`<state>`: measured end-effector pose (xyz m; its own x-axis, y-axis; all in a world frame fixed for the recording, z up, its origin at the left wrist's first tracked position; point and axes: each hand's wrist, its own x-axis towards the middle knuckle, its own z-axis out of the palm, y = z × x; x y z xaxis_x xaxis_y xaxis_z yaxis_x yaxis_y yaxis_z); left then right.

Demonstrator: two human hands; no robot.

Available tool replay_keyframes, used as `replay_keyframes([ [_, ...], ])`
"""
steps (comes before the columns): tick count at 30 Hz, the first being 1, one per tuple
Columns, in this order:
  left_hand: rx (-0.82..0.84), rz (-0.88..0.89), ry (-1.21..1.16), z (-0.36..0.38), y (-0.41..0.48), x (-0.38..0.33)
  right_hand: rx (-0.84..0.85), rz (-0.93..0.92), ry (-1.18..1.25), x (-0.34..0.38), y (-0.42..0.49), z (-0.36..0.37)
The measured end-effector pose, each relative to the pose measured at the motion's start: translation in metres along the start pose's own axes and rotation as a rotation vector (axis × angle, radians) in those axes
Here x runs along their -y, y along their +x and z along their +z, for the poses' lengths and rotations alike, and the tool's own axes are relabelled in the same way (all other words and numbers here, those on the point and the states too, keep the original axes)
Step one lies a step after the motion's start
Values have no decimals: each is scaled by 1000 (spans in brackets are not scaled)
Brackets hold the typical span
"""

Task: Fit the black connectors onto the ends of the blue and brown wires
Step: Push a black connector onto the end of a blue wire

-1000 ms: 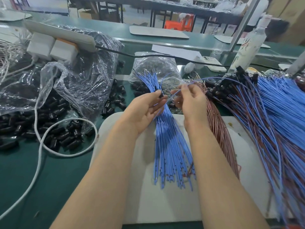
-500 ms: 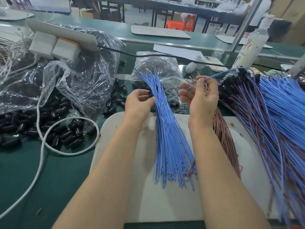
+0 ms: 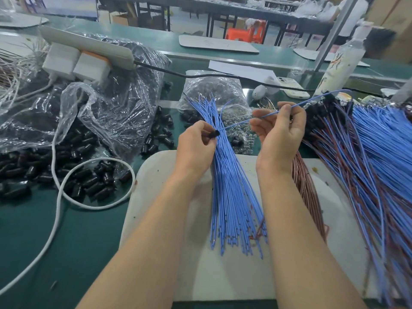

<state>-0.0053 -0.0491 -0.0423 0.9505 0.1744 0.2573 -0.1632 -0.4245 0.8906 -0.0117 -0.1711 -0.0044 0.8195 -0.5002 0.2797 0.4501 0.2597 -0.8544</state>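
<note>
My left hand (image 3: 196, 143) pinches a small black connector (image 3: 213, 133) above the loose bundle of blue wires (image 3: 231, 197). One blue wire (image 3: 312, 100) runs from that connector up and right through the fingers of my right hand (image 3: 281, 132), which pinches it. A bundle of brown wires (image 3: 305, 186) lies under my right wrist. Wires with black connectors fitted on them (image 3: 367, 152) are piled at the right. Loose black connectors (image 3: 89, 181) are heaped on the green table at the left.
A white mat (image 3: 223, 275) lies under my forearms. Clear plastic bags (image 3: 107, 103) of connectors, a white power strip (image 3: 84, 47) with chargers and a looping white cable (image 3: 58, 197) sit at the left. A spray bottle (image 3: 343, 61) and a phone (image 3: 289, 85) stand behind.
My hands have drawn apart: the left one now holds a black connector at the wire's end, and the right has slid out along the blue wire, pulling it straighter.
</note>
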Motion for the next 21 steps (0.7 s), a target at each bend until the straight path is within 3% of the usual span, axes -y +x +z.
replay_keyframes([
  [14, 33, 39, 63, 1, -2, -1, 8, -4, -33, -4, 1, 0],
  [21, 37, 155, 54, 2, -3, -5, 81, 75, -34, -5, -2, 4],
])
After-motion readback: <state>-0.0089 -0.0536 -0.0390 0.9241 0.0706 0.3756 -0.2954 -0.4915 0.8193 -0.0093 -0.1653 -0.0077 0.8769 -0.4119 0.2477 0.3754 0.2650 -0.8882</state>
